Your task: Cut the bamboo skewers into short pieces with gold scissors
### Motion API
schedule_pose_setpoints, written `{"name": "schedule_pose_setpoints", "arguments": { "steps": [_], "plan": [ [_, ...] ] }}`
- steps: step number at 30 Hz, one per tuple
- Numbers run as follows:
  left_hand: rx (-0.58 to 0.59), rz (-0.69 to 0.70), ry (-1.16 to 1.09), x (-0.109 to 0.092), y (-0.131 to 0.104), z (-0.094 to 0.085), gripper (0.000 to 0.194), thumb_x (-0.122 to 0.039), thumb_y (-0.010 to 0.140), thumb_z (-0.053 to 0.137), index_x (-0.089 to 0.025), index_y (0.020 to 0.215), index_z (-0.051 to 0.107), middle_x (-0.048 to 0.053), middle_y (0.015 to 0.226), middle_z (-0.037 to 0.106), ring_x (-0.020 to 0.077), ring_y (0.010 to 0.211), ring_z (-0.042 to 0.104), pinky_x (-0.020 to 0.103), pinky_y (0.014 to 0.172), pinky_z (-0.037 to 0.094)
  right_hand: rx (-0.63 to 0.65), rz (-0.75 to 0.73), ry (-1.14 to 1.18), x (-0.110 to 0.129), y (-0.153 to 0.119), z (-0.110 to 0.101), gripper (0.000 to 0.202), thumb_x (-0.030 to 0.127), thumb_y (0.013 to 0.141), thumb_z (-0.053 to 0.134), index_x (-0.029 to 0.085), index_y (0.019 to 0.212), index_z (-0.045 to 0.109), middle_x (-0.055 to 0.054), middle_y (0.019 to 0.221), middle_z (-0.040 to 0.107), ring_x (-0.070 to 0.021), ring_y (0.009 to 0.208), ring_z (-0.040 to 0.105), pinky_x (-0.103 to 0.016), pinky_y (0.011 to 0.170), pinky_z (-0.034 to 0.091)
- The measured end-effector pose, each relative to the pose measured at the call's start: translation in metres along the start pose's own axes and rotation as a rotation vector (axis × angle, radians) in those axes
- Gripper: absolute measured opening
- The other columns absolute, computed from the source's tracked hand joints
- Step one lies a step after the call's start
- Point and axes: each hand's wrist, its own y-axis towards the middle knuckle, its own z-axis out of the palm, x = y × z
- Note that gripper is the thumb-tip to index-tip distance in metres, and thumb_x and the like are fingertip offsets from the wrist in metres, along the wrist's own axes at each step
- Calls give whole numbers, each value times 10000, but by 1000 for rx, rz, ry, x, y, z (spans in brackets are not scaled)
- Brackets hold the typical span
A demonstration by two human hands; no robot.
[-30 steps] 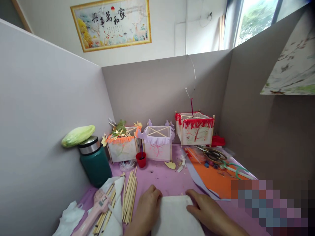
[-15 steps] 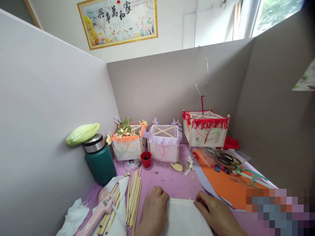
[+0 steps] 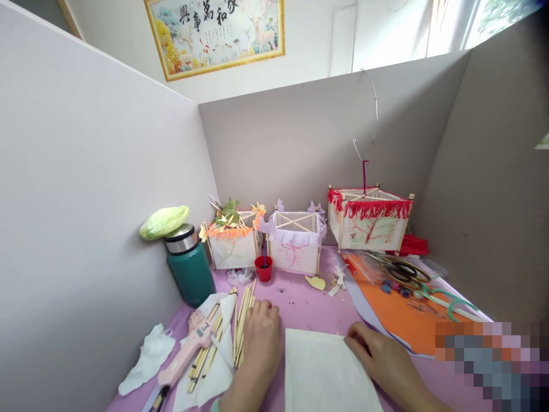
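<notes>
Left hand (image 3: 261, 332) shifted off white sheet (image 3: 328, 372) edge to sticks (image 3: 241, 321); right hand (image 3: 381, 353) curled at corner; both grips unclear.

Room on purple tabletop (image 3: 306, 312) beyond white sheet (image 3: 328, 372), lanterns (image 3: 294, 257) blocking behind, sticks (image 3: 241, 316) at left

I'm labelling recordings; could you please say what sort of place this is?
Probably a partitioned, purple-topped craft desk: it holds a pink glue gun, thin pale wooden sticks and a red-fringed white box-shaped lantern.

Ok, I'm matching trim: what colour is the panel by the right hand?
Off-white; the panel shows best in the head view.
</notes>
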Motion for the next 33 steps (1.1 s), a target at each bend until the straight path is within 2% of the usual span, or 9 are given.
{"name": "schedule_pose_setpoints", "arguments": {
  "steps": [2, 5, 10, 15, 18, 21, 25, 30, 33],
  "plan": [
    [-20, -36, 96, 11, 3, 0, 381, -54, 843, 387, -124, 1115, 644, 172, 1204, 595, 317, 1189, 472, 510, 1019, 298, 5, 7, 0, 1, 0, 0, 261, 390, 897, 372, 255, 840, 588, -5, 738, 692, -210, 721, 659, -293, 631, 386],
    [44, -66, 160, 23, 7, 3, 415, -38, 836, 382, -108, 1152, 642, 184, 1295, 574, 340, 1304, 395, 569, 1078, 202, 4, 11, 14, 1, 0, -1, 263, 390, 892, 377, 252, 840, 595, -9, 739, 695, -209, 716, 657, -293, 627, 386],
    [132, -136, 274, 28, 9, 5, 492, 15, 831, 322, -79, 1212, 618, 189, 1345, 549, 325, 1309, 416, 543, 1088, 225, -9, -6, 5, 1, 0, 0, 262, 382, 898, 370, 247, 842, 588, -8, 744, 692, -209, 723, 656, -296, 634, 385],
    [129, -191, 297, 33, 8, -2, 518, 46, 824, 291, -57, 1220, 608, 203, 1311, 572, 328, 1280, 453, 508, 1041, 323, -9, -11, 4, 0, 0, -1, 256, 382, 904, 378, 245, 846, 586, -6, 761, 691, -207, 736, 653, -295, 647, 382],
    [128, -197, 302, 34, 7, -6, 506, 42, 827, 289, -34, 1214, 605, 221, 1294, 576, 342, 1271, 459, 521, 1040, 320, -7, -16, 9, 0, -1, -1, 250, 373, 909, 378, 242, 852, 583, -1, 762, 690, -202, 734, 652, -292, 647, 382],
    [127, -149, 279, 29, 6, -6, 478, 19, 834, 307, -53, 1186, 622, 212, 1302, 571, 343, 1281, 441, 547, 1062, 270, -8, -10, 14, 0, -1, -1, 245, 368, 907, 384, 243, 844, 585, 2, 760, 691, -198, 731, 653, -287, 639, 379],
    [115, -29, 183, 16, 5, -4, 431, -26, 840, 359, -76, 1179, 619, 197, 1276, 579, 327, 1262, 443, 513, 1073, 252, -19, -8, 15, 1, 0, -2, 251, 362, 902, 382, 239, 841, 592, -5, 742, 689, -195, 712, 652, -284, 632, 378],
    [115, 130, -75, -7, -5, 3, 295, -120, 883, 405, -168, 995, 674, 103, 1074, 642, 247, 1028, 544, 385, 924, 393, -29, -20, 26, 3, -1, -3, 258, 368, 902, 380, 237, 831, 590, -5, 741, 687, -197, 713, 646, -285, 627, 374],
    [148, 186, -167, -14, -11, 8, 270, -105, 868, 431, -189, 973, 665, 79, 1052, 629, 224, 999, 534, 345, 882, 402, -31, -21, 33, 3, -1, -5, 249, 361, 899, 391, 233, 825, 591, -2, 735, 684, -195, 707, 644, -285, 627, 370]
  ]
}}
